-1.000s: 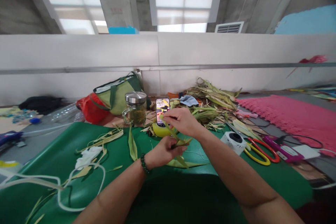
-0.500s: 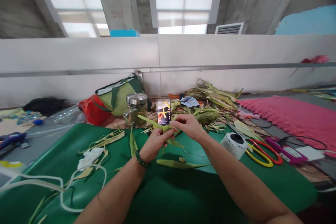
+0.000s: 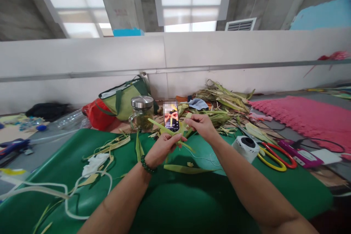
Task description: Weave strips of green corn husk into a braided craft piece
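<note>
My left hand (image 3: 167, 146), with a green bead bracelet on its wrist, pinches crossed strips of pale green corn husk (image 3: 159, 125) at their crossing. My right hand (image 3: 201, 126) grips the upper right end of a husk strip between thumb and fingers. Just behind the husks stands a phone (image 3: 168, 122), its lit screen showing hands with a yellow strip. A loose husk leaf (image 3: 186, 170) lies on the green mat (image 3: 192, 204) below my hands. Thin pale thread (image 3: 205, 158) trails over the mat beneath the right hand. The fingertips partly hide the crossing.
A lidded glass jar (image 3: 142, 113) stands left of the phone, a green bag (image 3: 123, 98) behind it. At right are a white roll (image 3: 246, 149), red-and-yellow-handled scissors (image 3: 282, 159) and a purple device (image 3: 301, 155). Dried husks (image 3: 222, 97) pile up behind. White cord (image 3: 65, 199) loops at left.
My right hand has moved slightly up and right, away from the left, drawing a husk strip outward. The phone's picture has changed.
</note>
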`<state>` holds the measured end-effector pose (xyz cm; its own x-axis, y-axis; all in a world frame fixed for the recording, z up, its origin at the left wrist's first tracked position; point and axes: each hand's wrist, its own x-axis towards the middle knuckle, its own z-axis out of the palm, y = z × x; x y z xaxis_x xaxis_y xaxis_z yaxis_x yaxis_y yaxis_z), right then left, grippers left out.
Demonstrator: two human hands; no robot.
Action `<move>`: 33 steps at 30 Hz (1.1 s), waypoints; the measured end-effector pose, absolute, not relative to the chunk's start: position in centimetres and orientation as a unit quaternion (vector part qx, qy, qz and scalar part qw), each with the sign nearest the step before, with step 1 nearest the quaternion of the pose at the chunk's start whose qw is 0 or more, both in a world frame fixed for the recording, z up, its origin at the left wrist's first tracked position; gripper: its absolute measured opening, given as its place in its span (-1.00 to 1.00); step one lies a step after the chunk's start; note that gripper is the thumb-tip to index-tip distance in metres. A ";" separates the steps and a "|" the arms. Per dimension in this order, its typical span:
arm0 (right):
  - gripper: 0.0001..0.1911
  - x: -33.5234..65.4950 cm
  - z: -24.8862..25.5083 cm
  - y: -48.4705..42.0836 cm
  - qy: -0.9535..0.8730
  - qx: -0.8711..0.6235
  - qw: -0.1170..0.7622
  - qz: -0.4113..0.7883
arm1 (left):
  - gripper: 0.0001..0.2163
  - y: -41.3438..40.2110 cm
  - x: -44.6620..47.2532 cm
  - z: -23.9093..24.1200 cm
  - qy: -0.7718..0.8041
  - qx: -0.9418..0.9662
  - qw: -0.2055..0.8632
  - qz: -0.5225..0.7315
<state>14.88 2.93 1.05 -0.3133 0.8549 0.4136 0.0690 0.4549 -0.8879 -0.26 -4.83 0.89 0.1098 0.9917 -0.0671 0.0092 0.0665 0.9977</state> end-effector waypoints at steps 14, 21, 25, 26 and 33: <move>-0.58 15.3 1.3 1.8 -0.751 -0.295 0.254 0.533 | -0.64 -4.5 -0.7 1.2 0.468 0.478 0.532 0.519; -0.69 15.7 1.6 1.3 -0.785 -0.240 0.243 0.517 | -0.68 -4.1 -0.9 0.8 0.456 0.506 0.505 0.530; -0.65 16.5 2.2 1.4 -0.797 -0.239 0.216 0.512 | -0.71 -4.0 -1.1 0.8 0.477 0.482 0.498 0.540; -0.65 16.7 2.4 1.4 -0.802 -0.241 0.210 0.505 | -0.71 -3.9 -1.2 0.8 0.482 0.472 0.501 0.542; -0.64 18.5 2.9 2.3 -0.826 -0.247 0.166 0.478 | -0.73 -3.7 -1.6 0.8 0.475 0.424 0.544 0.547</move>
